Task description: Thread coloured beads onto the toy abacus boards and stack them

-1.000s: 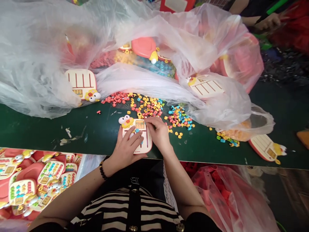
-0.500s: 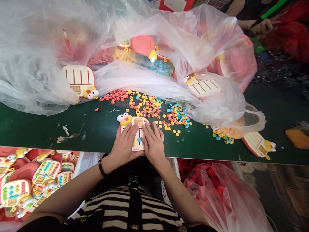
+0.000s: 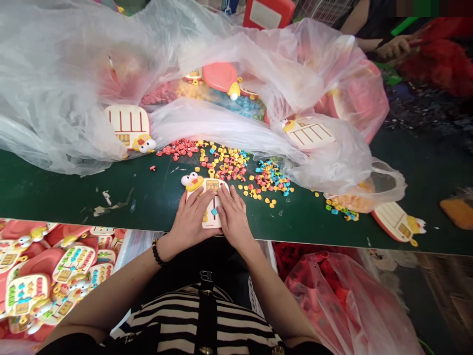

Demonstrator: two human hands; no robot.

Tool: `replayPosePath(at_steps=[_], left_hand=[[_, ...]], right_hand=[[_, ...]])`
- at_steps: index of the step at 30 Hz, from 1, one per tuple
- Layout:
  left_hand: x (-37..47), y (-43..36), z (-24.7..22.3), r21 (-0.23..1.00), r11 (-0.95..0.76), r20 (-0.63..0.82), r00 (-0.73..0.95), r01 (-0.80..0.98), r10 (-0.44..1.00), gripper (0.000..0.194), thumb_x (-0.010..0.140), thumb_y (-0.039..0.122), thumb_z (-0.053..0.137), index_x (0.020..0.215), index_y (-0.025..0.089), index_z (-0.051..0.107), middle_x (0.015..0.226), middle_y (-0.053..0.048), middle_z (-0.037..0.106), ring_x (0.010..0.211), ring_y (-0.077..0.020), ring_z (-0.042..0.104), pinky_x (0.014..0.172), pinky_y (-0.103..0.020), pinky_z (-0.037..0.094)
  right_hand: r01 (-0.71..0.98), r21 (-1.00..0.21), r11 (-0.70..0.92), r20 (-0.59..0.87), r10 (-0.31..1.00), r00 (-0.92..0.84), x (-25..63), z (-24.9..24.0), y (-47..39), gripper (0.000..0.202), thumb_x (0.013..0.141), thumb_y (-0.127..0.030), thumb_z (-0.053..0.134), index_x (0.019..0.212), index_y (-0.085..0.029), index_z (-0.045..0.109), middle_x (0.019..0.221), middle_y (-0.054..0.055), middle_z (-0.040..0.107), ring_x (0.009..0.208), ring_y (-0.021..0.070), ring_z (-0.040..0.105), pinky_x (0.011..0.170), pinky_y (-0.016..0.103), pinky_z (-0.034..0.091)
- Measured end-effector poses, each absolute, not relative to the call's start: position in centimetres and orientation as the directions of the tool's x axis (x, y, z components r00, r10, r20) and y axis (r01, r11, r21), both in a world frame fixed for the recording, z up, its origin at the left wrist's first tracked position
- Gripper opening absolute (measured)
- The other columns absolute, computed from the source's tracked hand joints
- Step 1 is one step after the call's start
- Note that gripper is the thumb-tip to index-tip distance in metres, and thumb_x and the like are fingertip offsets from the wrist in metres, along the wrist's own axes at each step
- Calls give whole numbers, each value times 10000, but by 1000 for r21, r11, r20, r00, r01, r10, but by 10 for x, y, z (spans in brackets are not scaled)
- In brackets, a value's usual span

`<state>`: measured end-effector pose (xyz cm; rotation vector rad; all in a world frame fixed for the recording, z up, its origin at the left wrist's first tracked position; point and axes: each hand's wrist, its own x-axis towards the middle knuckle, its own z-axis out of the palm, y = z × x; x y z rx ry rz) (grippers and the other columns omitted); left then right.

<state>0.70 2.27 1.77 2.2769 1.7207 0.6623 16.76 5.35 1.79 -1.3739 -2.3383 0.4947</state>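
Note:
A cream slotted toy board (image 3: 210, 223) with a duck head (image 3: 192, 181) at its upper left corner lies near the table's front edge. My left hand (image 3: 188, 217) grips its left side, the fingers reaching over the face. On the right side my right hand (image 3: 233, 215) holds the board, its fingertips by a small red piece (image 3: 222, 185) near the top. A blue piece (image 3: 214, 211) sits in the middle slot, close to my right thumb. My hands cover the outer slots. Just beyond the board are loose red pieces (image 3: 181, 149), yellow pieces (image 3: 221, 154) and blue pieces (image 3: 271, 170).
Large clear plastic bags (image 3: 207, 116) spread across the back of the green table (image 3: 148, 197). Slotted boards lie at the left (image 3: 127, 123) and right (image 3: 393, 222). Filled boards (image 3: 74, 261) are heaped below left; a red-filled bag (image 3: 343, 296) stands below right. Another person's hand (image 3: 395, 48) is far right.
The whole view has shifted slightly. My right fingers have drawn a little closer together on the board, which stays in place between my hands.

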Motion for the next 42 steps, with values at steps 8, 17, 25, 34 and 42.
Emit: replayPosePath(at_steps=[8, 17, 25, 34, 42], left_hand=[[5, 24, 22, 451, -314, 174, 263, 836, 949, 794, 708, 557, 718, 1368, 212, 443, 1406, -88, 515, 1350, -338, 366, 1121, -528, 240], [5, 20, 16, 407, -387, 276, 293, 827, 916, 718, 790, 500, 659, 1383, 174, 419, 1387, -130, 517, 1352, -336, 351, 1123, -526, 209], [4, 18, 11, 450, -376, 284, 270, 810, 920, 698, 762, 457, 695, 1359, 206, 436, 1309, -126, 550, 1350, -336, 358, 1118, -533, 228], [7, 18, 12, 473, -330, 302, 201, 817, 932, 850, 744, 480, 700, 1419, 143, 310, 1391, -182, 473, 1325, -319, 405, 1124, -488, 243], [4, 18, 13, 482, -348, 277, 237, 804, 931, 686, 756, 485, 702, 1323, 187, 458, 1305, -130, 556, 1341, -323, 385, 1131, -502, 218]], right_hand=[[719, -543, 435, 126, 888, -442, 169, 18, 56, 488, 997, -302, 300, 1482, -249, 321, 1526, 44, 364, 1467, 219, 189, 1139, 467, 288], [661, -620, 423, 319, 905, -280, 174, 15, 62, 375, 943, -276, 478, 1303, -259, 582, 1288, 75, 628, 1204, 228, 561, 1023, 427, 459], [662, -622, 418, 351, 905, -241, 169, 21, 82, 210, 906, -287, 556, 983, -265, 750, 844, 56, 636, 837, 193, 591, 739, 352, 527], [612, -584, 534, 288, 841, -458, 162, 38, 88, 220, 903, -247, 538, 1042, -235, 707, 881, 65, 631, 877, 203, 569, 780, 357, 495], [813, -453, 366, 315, 919, -238, 216, 49, 157, 173, 879, -249, 559, 891, -209, 727, 914, 77, 709, 884, 232, 608, 823, 388, 488]])
